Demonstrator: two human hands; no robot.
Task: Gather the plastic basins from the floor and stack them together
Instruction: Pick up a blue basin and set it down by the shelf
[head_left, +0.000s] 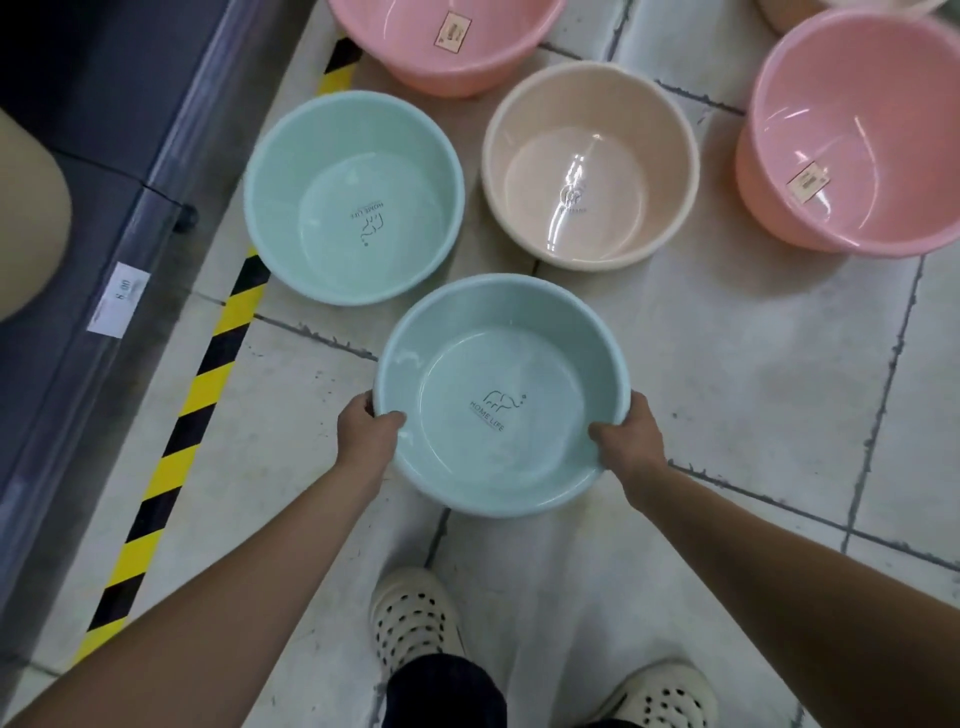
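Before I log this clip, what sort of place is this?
Probably a shop aisle: a white price label on the grey shelf edge, a paper tag inside the round pink plastic basin, and black-and-yellow hazard tape along the tiled floor.

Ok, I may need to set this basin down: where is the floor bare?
Bare floor lies right of the pale green round plastic basin you hold, below the beige round plastic basin and the pink round plastic basin. A narrower strip runs between it and the yellow-and-black tape. Ahead, the basins crowd together.
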